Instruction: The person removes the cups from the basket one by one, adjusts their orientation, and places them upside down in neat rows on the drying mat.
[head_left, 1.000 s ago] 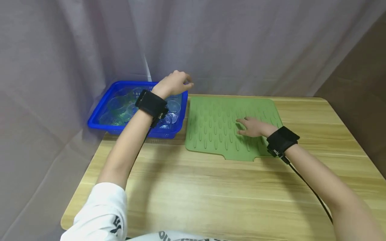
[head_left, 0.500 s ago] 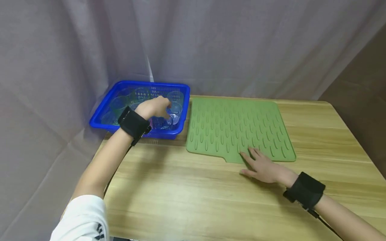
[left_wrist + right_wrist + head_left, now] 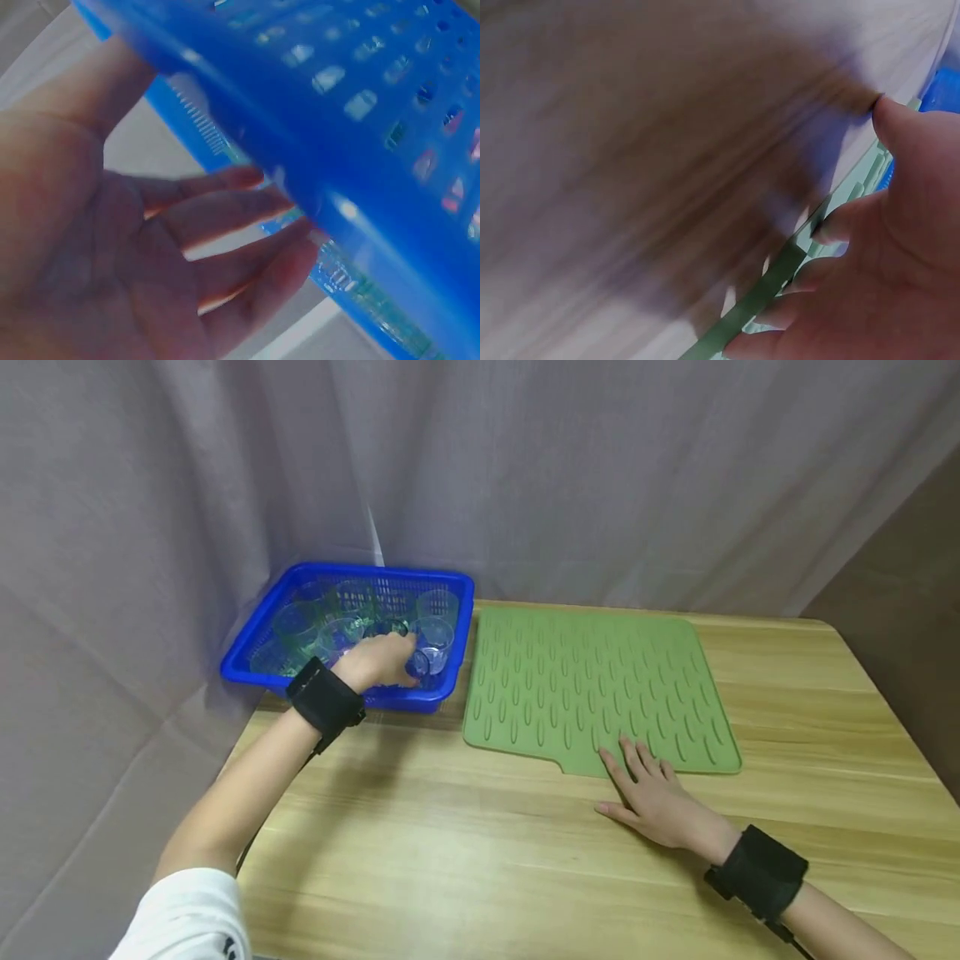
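With those clear cups [image 3: 435, 635] crowded in the blue basket [image 3: 408, 696] at the far left corner of the surface [image 3: 465, 852], the left hand [image 3: 381, 660] (can't tell if its grip's pinching one) could knock a neighbour tbh, while the right hand [image 3: 662, 806] lies spread by the green mat [image 3: 585, 685].

the left hand [image 3: 381, 660] covers the blue basket [image 3: 405, 696] around its four o'clock, and i can't tell whether it touches any of the clear cups [image 3: 433, 635], which overlap too much to count. in the left wrist view the rim [image 3: 247, 105] hides the tip of the thumb [image 3: 112, 82] at ten o'clock; pinkish specks [image 3: 475, 142] at three are too blurred to name. the right hand [image 3: 663, 810] masks the green mat [image 3: 585, 677] along its five o'clock edge. the desk [image 3: 465, 860] smears in the right wrist view, where the basket is cropped at two. in the head view a white sleeve [image 3: 187, 914] is cut off at eight.
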Tool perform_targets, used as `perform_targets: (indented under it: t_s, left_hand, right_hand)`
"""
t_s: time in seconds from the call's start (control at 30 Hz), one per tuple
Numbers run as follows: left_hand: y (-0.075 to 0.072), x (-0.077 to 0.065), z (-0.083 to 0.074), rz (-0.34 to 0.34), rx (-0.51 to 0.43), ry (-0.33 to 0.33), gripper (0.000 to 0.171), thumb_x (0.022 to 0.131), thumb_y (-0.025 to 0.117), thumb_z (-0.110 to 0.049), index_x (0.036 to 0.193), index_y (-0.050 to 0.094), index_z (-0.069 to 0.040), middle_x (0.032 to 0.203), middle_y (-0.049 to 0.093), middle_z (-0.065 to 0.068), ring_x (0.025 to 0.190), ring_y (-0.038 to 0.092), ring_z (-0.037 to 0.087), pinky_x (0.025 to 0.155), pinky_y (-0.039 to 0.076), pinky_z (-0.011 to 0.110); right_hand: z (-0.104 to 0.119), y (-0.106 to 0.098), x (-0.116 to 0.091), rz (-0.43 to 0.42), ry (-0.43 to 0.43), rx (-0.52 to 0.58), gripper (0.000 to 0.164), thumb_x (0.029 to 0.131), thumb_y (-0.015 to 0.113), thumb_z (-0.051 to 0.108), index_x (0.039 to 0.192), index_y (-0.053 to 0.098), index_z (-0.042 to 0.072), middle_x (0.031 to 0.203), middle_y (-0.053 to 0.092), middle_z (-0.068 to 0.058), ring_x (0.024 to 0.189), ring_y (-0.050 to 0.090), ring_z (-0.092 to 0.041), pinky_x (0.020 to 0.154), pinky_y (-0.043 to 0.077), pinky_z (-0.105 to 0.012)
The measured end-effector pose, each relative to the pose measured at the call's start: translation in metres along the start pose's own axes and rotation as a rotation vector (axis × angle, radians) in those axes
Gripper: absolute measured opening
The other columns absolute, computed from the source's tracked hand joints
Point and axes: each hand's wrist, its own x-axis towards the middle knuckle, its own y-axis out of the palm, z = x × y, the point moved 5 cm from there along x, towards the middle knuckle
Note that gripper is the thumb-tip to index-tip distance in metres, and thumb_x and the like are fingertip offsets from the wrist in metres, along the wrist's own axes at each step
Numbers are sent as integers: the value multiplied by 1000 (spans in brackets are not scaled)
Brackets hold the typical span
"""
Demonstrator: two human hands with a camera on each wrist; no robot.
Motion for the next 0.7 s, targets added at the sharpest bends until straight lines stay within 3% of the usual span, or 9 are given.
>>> perform_targets:
  t_s: [0.13, 0.27, 0.53, 0.7]
  left_hand:
    - [0, -1, -1, -73, 58, -10, 57, 81, 77, -33, 121, 58, 2, 119, 64, 22, 108, 62, 42, 88, 54, 56]
    - [2, -1, 0, -99, 62, -29, 46, 77, 81, -32, 108, 66, -1, 113, 67, 21, 103, 64, 41, 85, 55, 56]
    - [-11, 0, 0, -185, 92, 1, 43, 66, 87, -36, 85, 66, -4, 96, 69, 15, 92, 63, 35, 78, 56, 52]
    - [-21, -1, -3, -137, 2, 51, 43, 66, 88, -29, 87, 62, -2, 88, 62, 10, 80, 56, 24, 72, 55, 45]
  right_hand:
    - [2, 1, -1, -18, 4, -13, 80, 96, 49, 53, 153, 22, 3, 155, 12, -35, 140, 15, -57, 104, 21, -77]
    - [3, 4, -2, -25, 7, -19, 81, 96, 49, 53, 153, 21, 4, 155, 11, -35, 140, 14, -57, 103, 21, -78]
    - [2, 3, -1, -32, 15, -12, 81, 95, 49, 54, 153, 21, 5, 156, 11, -35, 140, 15, -57, 103, 19, -78]
    - [1, 2, -1, -28, 21, -13, 80, 96, 48, 53, 153, 20, 4, 156, 10, -35, 141, 14, -57, 104, 18, -78]
